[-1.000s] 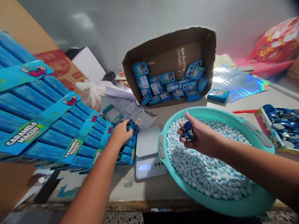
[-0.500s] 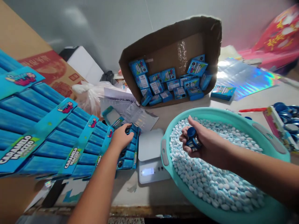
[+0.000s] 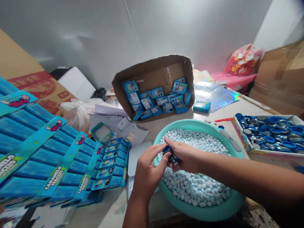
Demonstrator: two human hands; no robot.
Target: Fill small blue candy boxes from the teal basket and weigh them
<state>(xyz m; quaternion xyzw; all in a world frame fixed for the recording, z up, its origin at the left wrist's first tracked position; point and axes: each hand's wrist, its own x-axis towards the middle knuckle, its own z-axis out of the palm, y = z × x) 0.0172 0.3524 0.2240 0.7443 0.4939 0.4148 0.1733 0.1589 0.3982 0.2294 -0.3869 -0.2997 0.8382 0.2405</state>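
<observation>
My right hand (image 3: 184,155) is closed around several small blue-lidded tins (image 3: 173,158), above the left part of a turquoise basin (image 3: 237,209) filled with pale blue and white candies (image 3: 197,186). My left hand (image 3: 153,164) meets it there, thumb and fingers pinching at a blue lid (image 3: 167,148) at the top of the held tins. Left of my hands, a blue display box (image 3: 111,164) holds small packets in a column. A pale scale (image 3: 136,160) is partly hidden behind my left hand.
Stacked blue display boxes (image 3: 47,152) fill the left. An open carton (image 3: 154,74) with small blue boxes stands at the back. On the right lie a tray (image 3: 280,153) of blue-rimmed tins and a red stick (image 3: 223,120). A taped carton (image 3: 280,76) is behind.
My left hand has left the blue display box and moved right to the tins in my right hand. The view has shifted, showing more of the tin tray and the carton at right.
</observation>
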